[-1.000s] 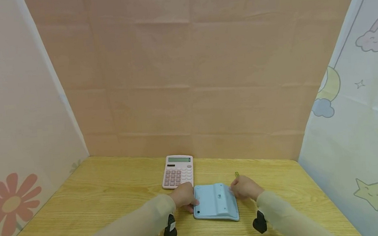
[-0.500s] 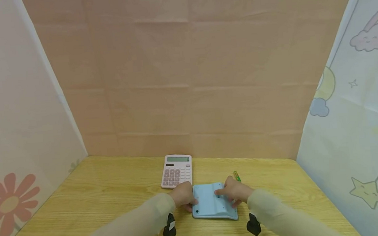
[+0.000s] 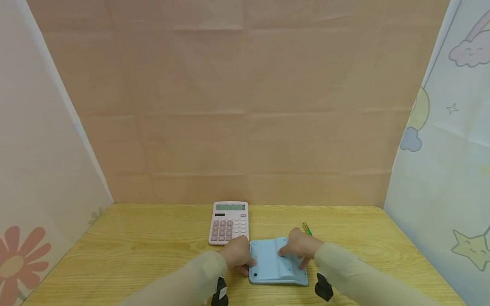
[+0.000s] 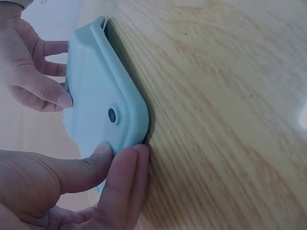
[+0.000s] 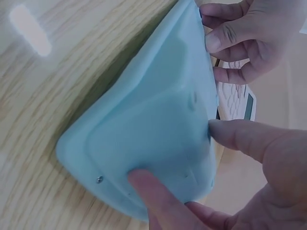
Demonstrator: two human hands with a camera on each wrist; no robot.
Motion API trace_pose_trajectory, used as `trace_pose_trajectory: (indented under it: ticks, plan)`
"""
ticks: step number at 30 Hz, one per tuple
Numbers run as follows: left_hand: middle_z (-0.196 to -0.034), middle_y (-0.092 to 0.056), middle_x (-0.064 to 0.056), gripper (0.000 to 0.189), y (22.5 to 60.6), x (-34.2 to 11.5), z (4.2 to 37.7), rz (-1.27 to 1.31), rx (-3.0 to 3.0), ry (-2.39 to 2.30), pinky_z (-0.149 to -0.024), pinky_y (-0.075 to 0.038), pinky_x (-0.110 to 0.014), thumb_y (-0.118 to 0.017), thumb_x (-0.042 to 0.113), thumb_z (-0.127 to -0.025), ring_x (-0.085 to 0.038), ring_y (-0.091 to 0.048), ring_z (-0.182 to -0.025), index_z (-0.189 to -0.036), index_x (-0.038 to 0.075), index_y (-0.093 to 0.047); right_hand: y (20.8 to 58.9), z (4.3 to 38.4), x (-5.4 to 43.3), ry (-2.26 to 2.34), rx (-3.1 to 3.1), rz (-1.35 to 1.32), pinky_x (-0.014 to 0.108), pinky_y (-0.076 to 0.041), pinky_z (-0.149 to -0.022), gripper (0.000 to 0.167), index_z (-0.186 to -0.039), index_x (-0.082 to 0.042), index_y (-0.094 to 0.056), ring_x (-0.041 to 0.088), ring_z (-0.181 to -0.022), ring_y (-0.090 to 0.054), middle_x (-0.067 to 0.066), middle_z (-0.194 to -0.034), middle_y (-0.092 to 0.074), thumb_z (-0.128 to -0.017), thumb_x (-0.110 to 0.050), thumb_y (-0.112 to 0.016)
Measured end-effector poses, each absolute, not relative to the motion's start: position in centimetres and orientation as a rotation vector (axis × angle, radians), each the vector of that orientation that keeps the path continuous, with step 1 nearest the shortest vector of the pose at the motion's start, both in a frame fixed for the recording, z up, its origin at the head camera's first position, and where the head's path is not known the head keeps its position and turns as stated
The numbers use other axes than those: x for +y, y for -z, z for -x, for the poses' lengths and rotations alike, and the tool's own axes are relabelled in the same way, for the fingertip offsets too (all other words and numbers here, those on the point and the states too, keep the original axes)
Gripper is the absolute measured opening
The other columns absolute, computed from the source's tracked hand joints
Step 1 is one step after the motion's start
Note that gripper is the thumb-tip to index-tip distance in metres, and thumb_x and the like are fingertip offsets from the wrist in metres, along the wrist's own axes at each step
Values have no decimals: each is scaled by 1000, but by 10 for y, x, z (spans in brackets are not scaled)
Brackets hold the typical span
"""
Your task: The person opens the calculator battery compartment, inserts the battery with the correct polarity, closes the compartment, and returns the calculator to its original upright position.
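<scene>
The head view takes in the whole table (image 3: 140, 241): a blue calculator (image 3: 264, 260) lies on it with its back up, between a person's left hand (image 3: 237, 254) and right hand (image 3: 300, 245). A pink calculator (image 3: 228, 220) sits just beyond the left hand with its screen and keys facing up; the right wrist view shows only a slice of it. The left wrist view brings out what the head view barely gives: a dark round foot (image 4: 112, 115) near a corner, and the left hand pinching the edge beside it, one digit on top and others below. The right wrist view adds a small screw (image 5: 100, 179) and the raised section (image 5: 144, 129) of the back. There the right hand's fingers are spread apart and fairly straight, two tips touching that raised section at separate spots; another finger is partly hidden behind it. The blue calculator's front is out of sight, and the inside of the raised section cannot be seen. Past the right hand lies a small green thing (image 3: 306, 228), partly covered by the hand and too small to make out.
</scene>
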State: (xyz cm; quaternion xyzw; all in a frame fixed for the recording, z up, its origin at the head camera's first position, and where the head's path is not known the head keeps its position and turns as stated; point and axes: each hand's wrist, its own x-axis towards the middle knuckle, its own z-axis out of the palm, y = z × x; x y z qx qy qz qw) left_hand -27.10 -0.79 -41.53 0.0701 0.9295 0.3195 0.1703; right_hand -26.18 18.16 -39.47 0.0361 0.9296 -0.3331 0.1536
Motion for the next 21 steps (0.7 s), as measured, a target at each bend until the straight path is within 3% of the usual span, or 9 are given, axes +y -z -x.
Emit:
trace_pose_trajectory:
  ticks: [4, 7, 11, 16, 21]
  plan:
    - [-64, -61, -11, 22, 415, -8, 272, -172, 2633, -893, -48, -53, -22, -78, 3, -80, -19, -67, -50, -80, -1, -56, 392, 263, 179, 946, 2652, -56, 38, -59, -54, 27, -87, 0, -48, 23, -74, -44, 10, -80, -40, -84, -11, -72]
    - [-63, -61, -10, 22, 415, -7, 273, -154, 2632, -878, -47, -52, -21, -78, 4, -80, -17, -66, -49, -80, -1, -56, 390, 262, 178, 951, 2641, -37, 38, -59, -54, 24, -87, 1, -48, 23, -74, -43, 10, -80, -40, -85, -10, -69]
    - [-62, -62, -10, 22, 415, -7, 274, -147, 2633, -873, -46, -51, -20, -78, 5, -80, -17, -65, -48, -79, -1, -56, 390, 261, 180, 986, 2636, -31, 38, -60, -56, 29, -99, 3, -46, 24, -74, -44, 12, -84, -42, -86, -10, -69]
    - [-63, -62, -10, 22, 416, -6, 273, -145, 2640, -867, -45, -49, -20, -78, 4, -80, -16, -64, -47, -79, -1, -56, 389, 259, 187, 1056, 2616, 19, 41, -60, -60, 40, -116, 0, -43, 33, -88, -57, 20, -105, -54, -88, -11, -68]
    - [-66, -61, -11, 23, 415, -6, 272, -147, 2640, -859, -44, -48, -19, -78, 5, -80, -16, -63, -48, -80, -1, -56, 388, 257, 192, 1085, 2613, 82, 43, -60, -61, 23, -104, -6, -49, 36, -92, -60, 18, -109, -57, -90, -12, -67]
